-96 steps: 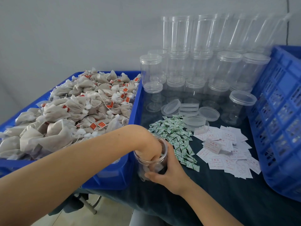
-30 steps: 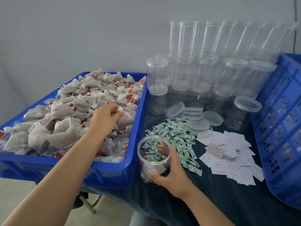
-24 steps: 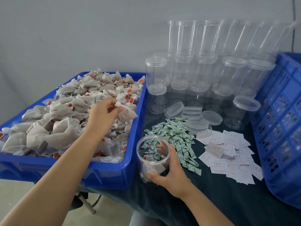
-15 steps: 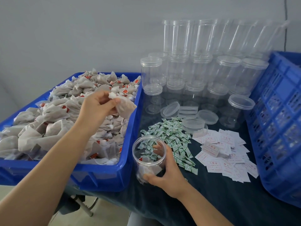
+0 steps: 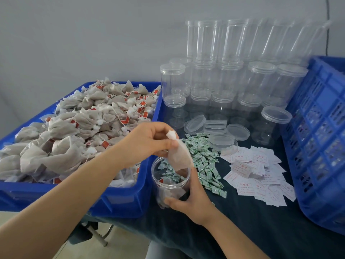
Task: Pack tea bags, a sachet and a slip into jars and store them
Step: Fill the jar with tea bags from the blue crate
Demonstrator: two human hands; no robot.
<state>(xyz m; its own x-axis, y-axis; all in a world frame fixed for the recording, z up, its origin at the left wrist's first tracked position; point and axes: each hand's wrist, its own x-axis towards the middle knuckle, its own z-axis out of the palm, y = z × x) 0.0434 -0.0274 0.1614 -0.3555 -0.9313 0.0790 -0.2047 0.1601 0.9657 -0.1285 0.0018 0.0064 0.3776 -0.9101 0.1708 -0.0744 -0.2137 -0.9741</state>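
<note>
Left hand (image 5: 147, 142): pinches a tea bag (image 5: 180, 156) just above the jar (image 5: 170, 181).
Right hand (image 5: 194, 200): fingers wrapped around the jar.

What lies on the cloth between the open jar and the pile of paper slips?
In the head view, the heap of green-and-white sachets lies between the open jar and the paper slips.

Beside the open jar (image 5: 170, 181) you have two blue crates (image 5: 119, 200) (one heaped with tea bags (image 5: 78, 131)) and roughly five loose lids (image 5: 238, 132).
</note>
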